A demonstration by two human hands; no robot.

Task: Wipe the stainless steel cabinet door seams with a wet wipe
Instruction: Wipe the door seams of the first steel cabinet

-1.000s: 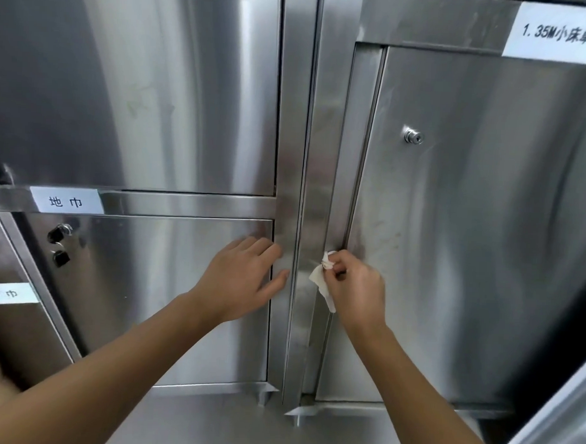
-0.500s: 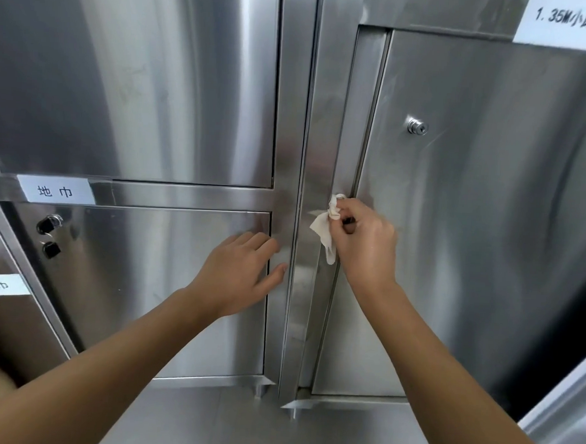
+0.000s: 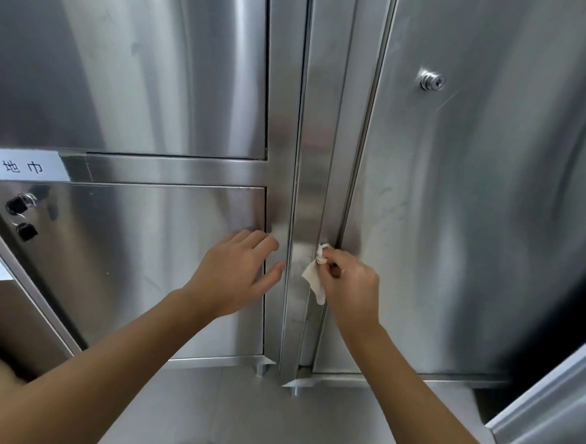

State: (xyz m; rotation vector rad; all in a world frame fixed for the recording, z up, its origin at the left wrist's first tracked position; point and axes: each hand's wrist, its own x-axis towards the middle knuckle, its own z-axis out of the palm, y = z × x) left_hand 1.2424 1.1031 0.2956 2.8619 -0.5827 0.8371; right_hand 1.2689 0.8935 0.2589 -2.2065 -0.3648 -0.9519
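A crumpled white wet wipe (image 3: 314, 282) is pinched between the thumb and the curled fingers of the right hand (image 3: 352, 290), just right of the frame's centre, and is pressed against the vertical seam (image 3: 360, 157) where the tall door (image 3: 467, 228) on the right meets the upright steel post (image 3: 312, 139). A loose corner of the wipe is seen hanging below the hand, draped over the post's edge. The left hand (image 3: 237, 269) is laid flat at the centre of the frame, on the right edge of the lower left door (image 3: 134, 266) — its fingers are held straight and close together, the thumb is spread apart, and nothing is gripped in it. Its fingertips (image 3: 271, 244) are placed across that door's own vertical gap, onto the narrow strip beside the post. A round lock (image 3: 432, 81) is fitted in the upper right of the frame, on the tall door. At the left edge, a white label (image 3: 24, 168) with dark characters is stuck on the horizontal rail under the upper left door (image 3: 141, 67), and dark-headed keys (image 3: 20, 204) are seen in the lower door just beneath it. Both forearms are stretched up from the bottom corners, and a grey floor (image 3: 245, 412) is visible under the cabinet — between them.
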